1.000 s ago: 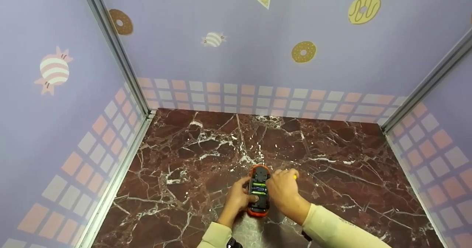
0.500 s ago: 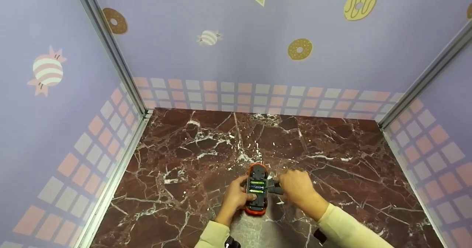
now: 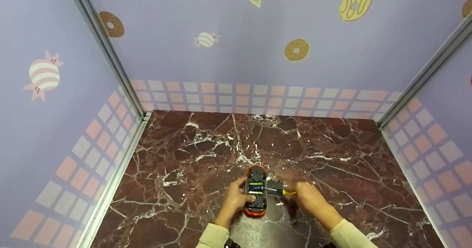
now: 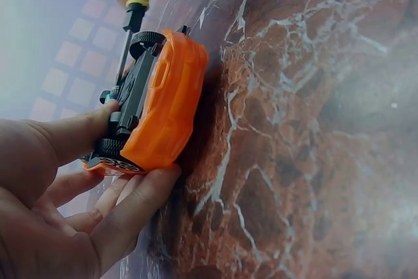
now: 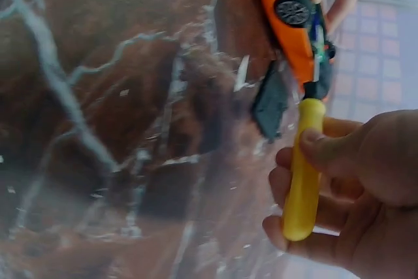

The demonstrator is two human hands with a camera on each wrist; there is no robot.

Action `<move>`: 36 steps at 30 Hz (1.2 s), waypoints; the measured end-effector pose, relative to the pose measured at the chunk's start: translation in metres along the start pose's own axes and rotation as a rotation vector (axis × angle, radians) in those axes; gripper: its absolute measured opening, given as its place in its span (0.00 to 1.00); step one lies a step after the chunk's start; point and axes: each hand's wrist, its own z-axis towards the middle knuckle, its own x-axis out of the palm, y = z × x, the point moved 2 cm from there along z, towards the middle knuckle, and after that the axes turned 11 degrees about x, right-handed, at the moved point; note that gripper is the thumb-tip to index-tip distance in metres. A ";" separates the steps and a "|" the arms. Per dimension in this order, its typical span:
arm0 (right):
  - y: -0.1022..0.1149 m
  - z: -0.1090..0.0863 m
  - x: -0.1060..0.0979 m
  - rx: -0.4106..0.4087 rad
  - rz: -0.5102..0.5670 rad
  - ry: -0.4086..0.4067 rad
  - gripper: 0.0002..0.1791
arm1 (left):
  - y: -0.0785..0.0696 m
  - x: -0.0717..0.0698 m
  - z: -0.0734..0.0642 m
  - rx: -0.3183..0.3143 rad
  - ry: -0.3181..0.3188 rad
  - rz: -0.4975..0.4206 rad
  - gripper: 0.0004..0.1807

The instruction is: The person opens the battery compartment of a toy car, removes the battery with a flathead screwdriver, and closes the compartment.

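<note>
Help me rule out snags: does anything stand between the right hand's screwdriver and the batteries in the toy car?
Nothing visible does: the screwdriver has its tip at the exposed batteries, and the black cover lies beside the car.

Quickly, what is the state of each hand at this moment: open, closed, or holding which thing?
Left hand: holding the overturned orange toy car.
Right hand: closed around the yellow-handled screwdriver.

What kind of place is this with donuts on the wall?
Maybe a small booth or play corner: purple walls printed with donuts and striped candies, metal strips at the corners, and a dark red marble-look surface below.
</note>
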 end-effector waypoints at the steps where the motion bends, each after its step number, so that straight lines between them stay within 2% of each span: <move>1: -0.003 0.000 0.002 0.000 0.025 0.009 0.06 | 0.000 0.000 0.000 0.000 0.001 -0.004 0.46; 8: -0.022 -0.001 0.017 -0.055 0.135 0.026 0.17 | 0.001 0.000 0.000 0.002 0.010 -0.067 0.46; 12: -0.026 -0.001 0.022 -0.033 0.151 0.034 0.19 | 0.001 0.000 0.001 -0.001 0.006 -0.058 0.46; 16: -0.023 -0.005 0.020 0.013 0.080 -0.006 0.17 | 0.002 -0.001 0.001 -0.011 0.003 -0.029 0.46; 22: -0.011 -0.009 0.010 0.052 -0.112 -0.106 0.11 | 0.003 0.001 0.000 -0.015 0.002 -0.053 0.47; 25: -0.007 -0.010 0.008 0.063 -0.174 -0.138 0.11 | 0.002 0.001 0.000 -0.011 0.000 -0.052 0.46; 33: -0.007 -0.013 0.007 0.043 -0.182 -0.163 0.17 | 0.002 0.001 -0.001 0.001 0.004 -0.048 0.46; 36: -0.005 -0.014 0.003 0.047 -0.174 -0.160 0.16 | 0.002 -0.001 -0.001 0.003 0.004 -0.029 0.45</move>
